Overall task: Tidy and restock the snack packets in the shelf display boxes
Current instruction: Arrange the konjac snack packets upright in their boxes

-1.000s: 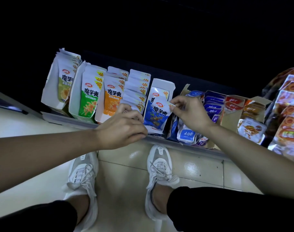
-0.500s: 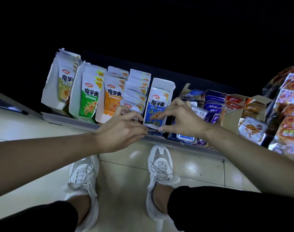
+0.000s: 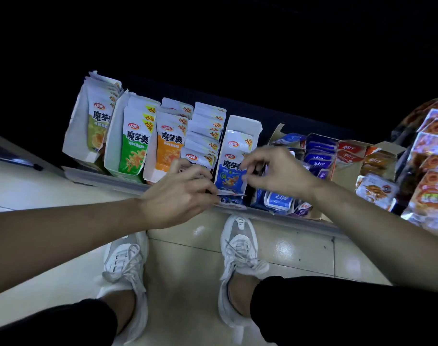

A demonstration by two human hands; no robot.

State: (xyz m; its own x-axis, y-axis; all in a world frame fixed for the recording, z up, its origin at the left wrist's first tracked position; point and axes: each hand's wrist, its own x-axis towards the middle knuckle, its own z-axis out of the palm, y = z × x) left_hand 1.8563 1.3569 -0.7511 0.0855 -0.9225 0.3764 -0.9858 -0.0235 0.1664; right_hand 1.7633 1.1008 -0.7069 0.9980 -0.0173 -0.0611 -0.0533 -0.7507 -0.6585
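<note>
Moved: blue packet, tilted in right hand's pinch a second ago, now upright at front of white display box; second blue packet showing behind it
Shelf: row of open boxes, front edge above tiled floor
Green packets, orange packets: upright in boxes left of blue
Right hand: thumb and forefinger pinching blue packet's right edge
Left hand: fingers curled at box's front lip, grip itself not discernible
Hands near, not touching
</note>
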